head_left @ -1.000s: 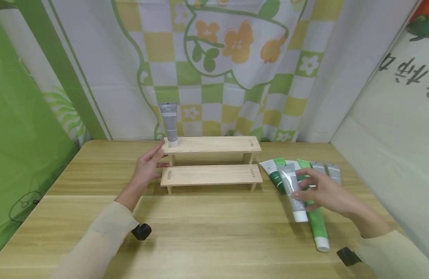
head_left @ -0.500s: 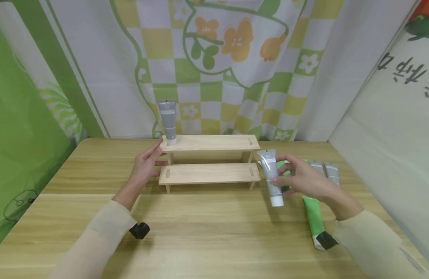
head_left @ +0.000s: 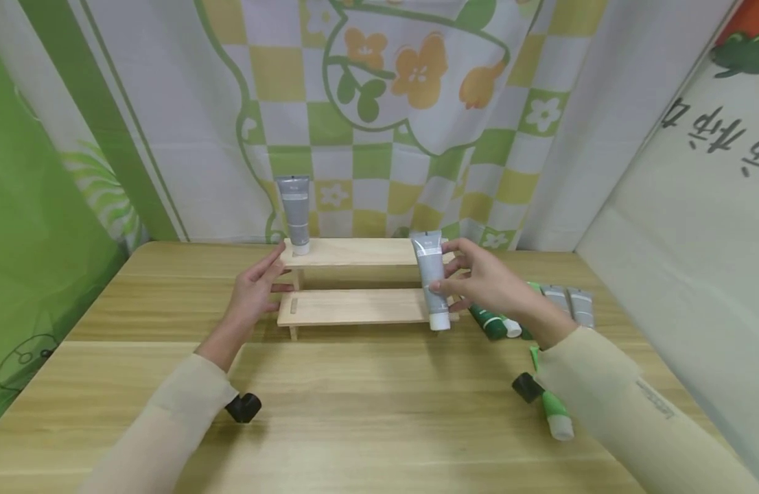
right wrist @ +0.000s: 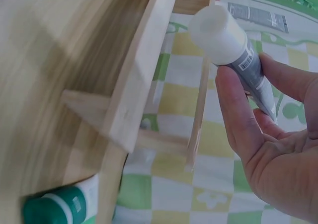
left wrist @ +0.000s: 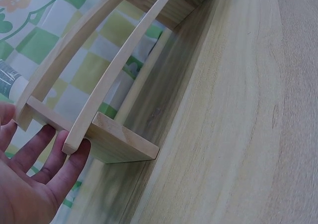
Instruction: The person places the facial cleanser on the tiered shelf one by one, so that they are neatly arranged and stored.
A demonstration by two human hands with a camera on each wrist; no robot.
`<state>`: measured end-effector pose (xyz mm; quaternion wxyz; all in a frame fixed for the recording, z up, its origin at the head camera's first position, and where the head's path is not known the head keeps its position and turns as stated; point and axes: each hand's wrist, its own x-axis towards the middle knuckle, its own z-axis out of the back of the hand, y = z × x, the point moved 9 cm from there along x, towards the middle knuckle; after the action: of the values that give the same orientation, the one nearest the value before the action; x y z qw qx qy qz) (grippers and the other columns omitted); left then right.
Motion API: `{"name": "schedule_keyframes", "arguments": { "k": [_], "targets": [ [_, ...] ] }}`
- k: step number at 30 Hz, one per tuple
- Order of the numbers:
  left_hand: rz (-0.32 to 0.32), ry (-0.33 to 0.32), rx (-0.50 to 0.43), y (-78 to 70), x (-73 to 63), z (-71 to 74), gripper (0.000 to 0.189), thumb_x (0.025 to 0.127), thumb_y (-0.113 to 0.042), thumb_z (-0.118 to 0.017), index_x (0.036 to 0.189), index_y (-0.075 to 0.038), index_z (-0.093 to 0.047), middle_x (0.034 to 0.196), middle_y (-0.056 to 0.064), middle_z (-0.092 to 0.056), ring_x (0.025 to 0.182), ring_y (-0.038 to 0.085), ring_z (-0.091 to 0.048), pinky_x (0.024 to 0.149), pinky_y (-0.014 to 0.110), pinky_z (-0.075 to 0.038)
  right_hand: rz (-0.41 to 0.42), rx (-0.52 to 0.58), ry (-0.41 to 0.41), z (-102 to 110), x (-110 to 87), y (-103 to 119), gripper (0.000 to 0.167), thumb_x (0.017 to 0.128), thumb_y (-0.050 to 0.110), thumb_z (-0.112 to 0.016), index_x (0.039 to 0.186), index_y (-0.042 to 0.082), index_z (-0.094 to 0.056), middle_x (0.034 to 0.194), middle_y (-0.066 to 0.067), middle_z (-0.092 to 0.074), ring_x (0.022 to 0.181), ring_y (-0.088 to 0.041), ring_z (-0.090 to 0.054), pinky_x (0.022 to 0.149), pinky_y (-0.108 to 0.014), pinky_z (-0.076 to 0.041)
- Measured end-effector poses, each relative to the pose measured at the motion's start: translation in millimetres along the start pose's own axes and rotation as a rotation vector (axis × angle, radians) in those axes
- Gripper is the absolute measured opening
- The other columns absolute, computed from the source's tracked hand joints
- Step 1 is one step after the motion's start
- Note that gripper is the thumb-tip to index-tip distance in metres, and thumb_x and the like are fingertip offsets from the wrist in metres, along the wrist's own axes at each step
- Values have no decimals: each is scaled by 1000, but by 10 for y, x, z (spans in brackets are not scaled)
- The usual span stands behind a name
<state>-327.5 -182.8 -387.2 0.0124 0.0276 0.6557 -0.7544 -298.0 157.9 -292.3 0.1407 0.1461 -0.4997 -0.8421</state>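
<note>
A two-tier wooden stand [head_left: 348,307] stands on the table. My left hand [head_left: 250,295] touches its left end, fingertips against the ends of the boards in the left wrist view. My right hand [head_left: 484,278] holds a grey squeeze tube [head_left: 430,271] with a white cap, cap down, between thumb and fingers. In the head view this tube overlaps the stand's right end; in the right wrist view its white cap [right wrist: 216,33] faces the camera. Another grey squeeze tube [head_left: 296,216] stands cap down at the left end of the upper tier.
Right of the stand lie dark green and white tubes [head_left: 489,322] and two more grey tubes [head_left: 580,307], partly behind the right arm. A light green tube [head_left: 556,412] lies closer to the front, under the right sleeve. A patterned curtain [head_left: 373,158] hangs behind the table.
My right hand has carried the grey tube left and upward from the group of tubes to the stand's right end. My left hand stays at the stand's left end.
</note>
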Motion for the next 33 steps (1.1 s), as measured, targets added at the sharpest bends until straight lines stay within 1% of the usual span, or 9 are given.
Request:
{"name": "schedule_keyframes", "arguments": {
  "k": [6, 9, 14, 16, 20, 24, 27, 31, 33],
  "targets": [
    [4, -3, -10, -1, 14, -7, 48, 107, -45, -44, 154, -42, -34, 154, 15, -41, 123, 38, -56, 98, 53, -49, 13, 46, -1, -105, 200, 169, 65, 94, 6, -71, 147, 5, -33, 117, -25, -53, 94, -35, -67, 79, -52, -59],
    [-5, -7, -15, -18, 9, -1, 49, 107, -45, -45, 155, -42, -34, 154, 16, -41, 123, 39, -56, 99, 55, -48, 25, 57, -4, -145, 288, 246, 65, 94, 5, -71, 147, 7, -33, 119, -25, -53, 95, -36, -67, 79, -51, -59],
    [-22, -10, -6, -42, -2, 16, 50, 107, -46, -45, 155, -40, -33, 153, 16, -42, 122, 39, -57, 99, 56, -48, 53, 82, -23, -196, 421, 348, 66, 93, 3, -71, 147, 8, -32, 120, -24, -54, 99, -37, -67, 76, -45, -61],
    [-24, -11, -2, -44, -8, 20, 50, 107, -46, -45, 155, -40, -33, 153, 16, -42, 122, 39, -57, 98, 56, -48, 67, 96, -33, -217, 473, 386, 66, 93, 2, -71, 147, 7, -33, 120, -23, -54, 101, -38, -66, 76, -44, -61],
    [-26, -9, 0, -44, -15, 26, 50, 107, -46, -44, 155, -40, -33, 154, 16, -41, 123, 40, -56, 98, 56, -48, 110, 120, -58, -261, 574, 486, 65, 92, -1, -71, 146, 6, -34, 119, -24, -55, 101, -39, -65, 77, -47, -60],
    [-27, -14, 6, -33, -7, 34, 50, 107, -46, -44, 155, -41, -34, 154, 16, -42, 124, 42, -55, 97, 54, -49, 155, 127, -84, -302, 666, 577, 66, 91, -3, -71, 146, 5, -35, 117, -24, -56, 101, -39, -66, 74, -45, -61],
    [-28, -18, 7, -21, 4, 28, 49, 107, -45, -44, 155, -40, -34, 153, 16, -43, 123, 42, -56, 94, 51, -51, 176, 124, -101, -331, 727, 617, 66, 91, -2, -71, 146, 6, -34, 116, -23, -56, 102, -39, -66, 75, -45, -61],
    [-31, -18, 9, -10, 15, 19, 49, 108, -43, -44, 155, -38, -35, 151, 16, -45, 121, 39, -58, 90, 46, -53, 200, 114, -118, -372, 801, 672, 68, 92, -3, -70, 147, 7, -32, 115, -23, -55, 101, -38, -65, 78, -48, -60],
    [-32, -21, 12, -10, 19, 22, 49, 108, -43, -44, 155, -38, -35, 151, 15, -45, 119, 38, -59, 89, 46, -53, 217, 107, -126, -392, 842, 712, 67, 92, -4, -70, 146, 7, -32, 115, -22, -54, 100, -37, -65, 77, -48, -60]
  ]
}}
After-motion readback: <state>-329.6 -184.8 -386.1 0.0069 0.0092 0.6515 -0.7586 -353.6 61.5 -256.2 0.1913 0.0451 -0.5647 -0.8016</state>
